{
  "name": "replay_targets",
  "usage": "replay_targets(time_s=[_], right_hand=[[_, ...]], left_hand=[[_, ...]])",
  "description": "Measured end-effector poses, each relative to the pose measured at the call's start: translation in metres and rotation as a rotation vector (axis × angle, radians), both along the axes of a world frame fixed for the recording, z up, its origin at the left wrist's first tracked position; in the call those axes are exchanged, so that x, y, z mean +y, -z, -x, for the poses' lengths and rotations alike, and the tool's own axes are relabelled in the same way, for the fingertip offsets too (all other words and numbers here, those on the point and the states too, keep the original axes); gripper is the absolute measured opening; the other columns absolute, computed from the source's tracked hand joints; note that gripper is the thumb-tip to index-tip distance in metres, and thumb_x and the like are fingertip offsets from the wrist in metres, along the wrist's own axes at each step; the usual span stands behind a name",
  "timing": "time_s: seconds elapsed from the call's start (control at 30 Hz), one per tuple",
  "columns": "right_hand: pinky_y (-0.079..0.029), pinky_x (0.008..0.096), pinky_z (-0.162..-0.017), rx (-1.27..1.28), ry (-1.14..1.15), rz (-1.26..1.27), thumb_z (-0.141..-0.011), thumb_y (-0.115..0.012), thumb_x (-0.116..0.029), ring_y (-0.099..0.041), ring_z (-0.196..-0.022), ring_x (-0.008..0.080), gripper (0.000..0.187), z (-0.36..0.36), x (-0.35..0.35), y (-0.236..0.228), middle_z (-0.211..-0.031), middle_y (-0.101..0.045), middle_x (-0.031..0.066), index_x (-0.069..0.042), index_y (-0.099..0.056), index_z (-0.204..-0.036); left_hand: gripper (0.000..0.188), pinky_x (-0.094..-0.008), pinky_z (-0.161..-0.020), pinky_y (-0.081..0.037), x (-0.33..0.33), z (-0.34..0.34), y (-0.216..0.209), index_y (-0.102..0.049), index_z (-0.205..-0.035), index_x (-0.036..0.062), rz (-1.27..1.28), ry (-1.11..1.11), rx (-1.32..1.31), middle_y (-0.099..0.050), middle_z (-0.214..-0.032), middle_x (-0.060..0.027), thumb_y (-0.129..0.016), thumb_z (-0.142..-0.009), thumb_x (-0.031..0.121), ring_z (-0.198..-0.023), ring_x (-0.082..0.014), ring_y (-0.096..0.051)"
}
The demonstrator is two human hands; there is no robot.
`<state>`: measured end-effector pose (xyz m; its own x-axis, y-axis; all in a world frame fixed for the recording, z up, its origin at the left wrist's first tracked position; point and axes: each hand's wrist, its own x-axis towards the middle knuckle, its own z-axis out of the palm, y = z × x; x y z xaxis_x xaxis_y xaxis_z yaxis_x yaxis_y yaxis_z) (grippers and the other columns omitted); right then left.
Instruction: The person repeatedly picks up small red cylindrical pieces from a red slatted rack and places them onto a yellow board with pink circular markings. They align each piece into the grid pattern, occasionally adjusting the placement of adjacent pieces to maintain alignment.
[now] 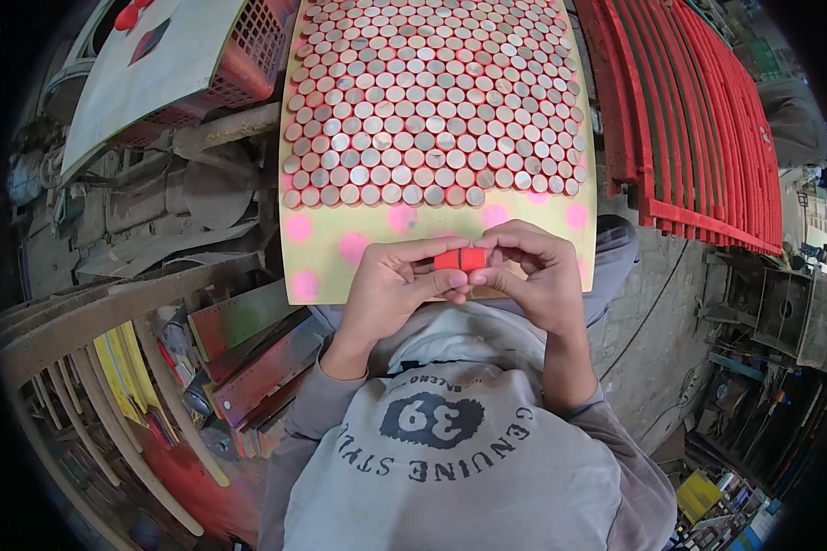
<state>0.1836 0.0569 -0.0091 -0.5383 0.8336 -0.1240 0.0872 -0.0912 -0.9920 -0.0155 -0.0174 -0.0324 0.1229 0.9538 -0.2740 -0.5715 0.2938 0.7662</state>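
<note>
In front of my body, both hands meet over the near end of a pale yellow board [432,220]. My left hand [390,280] is closed, its thumb and fingers pinching a small red cylinder [446,261]. Opposite it, my right hand [538,275] pinches a second red cylinder [474,259]. The two lie end to end with a thin dark line between them; whether they are joined I cannot tell. Beyond my hands, rows of small round discs [423,140] with grey-white tops and red sides stand packed on the board. Pink round spots mark its near strip.
A red slatted rack [698,119] stands at the right. To the left are a white panel [156,64] over a red plastic crate [253,46], a wooden beam [129,308] and stacked coloured boards [257,358]. A cable [648,312] runs along the grey floor on the right.
</note>
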Motion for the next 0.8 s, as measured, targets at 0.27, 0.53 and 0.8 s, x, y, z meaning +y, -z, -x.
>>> replay_targets(time_s=[0.27,0.53,0.8], right_hand=[[-0.054,0.0293,-0.07,-0.171,-0.064,-0.29,-0.072,-0.085,0.002,-0.065,-0.076,0.0155,0.029,0.003,0.0,-0.014,-0.09,-0.074,0.0093,0.002,-0.075,-0.1],[-0.054,0.031,-0.07,-0.167,-0.136,-0.393,-0.074,-0.084,0.002,-0.066,-0.075,0.0204,0.031,0.003,0.004,-0.014,-0.088,-0.073,0.0115,0.003,-0.074,-0.103],[-0.055,0.031,-0.071,-0.143,-0.032,-0.225,-0.075,-0.083,0.002,-0.067,-0.079,0.0205,0.032,0.003,-0.005,-0.019,-0.094,-0.074,0.0096,0.002,-0.074,-0.105]], left_hand=[[0.032,-0.0265,-0.076,-0.059,-0.005,-0.005,0.003,-0.066,-0.124,-0.0104,-0.09,-0.022,0.055,-0.072,-0.107,-0.0141,-0.07,-0.094,-0.004,-0.082,-0.0146,-0.067],[0.029,-0.0239,-0.073,-0.054,-0.002,-0.007,0.005,-0.068,-0.123,-0.0095,-0.093,0.032,0.013,-0.069,-0.097,-0.0076,-0.07,-0.096,0.002,-0.079,-0.0113,-0.062],[0.029,-0.0256,-0.067,-0.057,-0.006,0.0,0.014,-0.069,-0.12,-0.0083,0.0,0.02,-0.009,-0.071,-0.098,-0.0095,-0.073,-0.094,0.002,-0.076,-0.0126,-0.066]])
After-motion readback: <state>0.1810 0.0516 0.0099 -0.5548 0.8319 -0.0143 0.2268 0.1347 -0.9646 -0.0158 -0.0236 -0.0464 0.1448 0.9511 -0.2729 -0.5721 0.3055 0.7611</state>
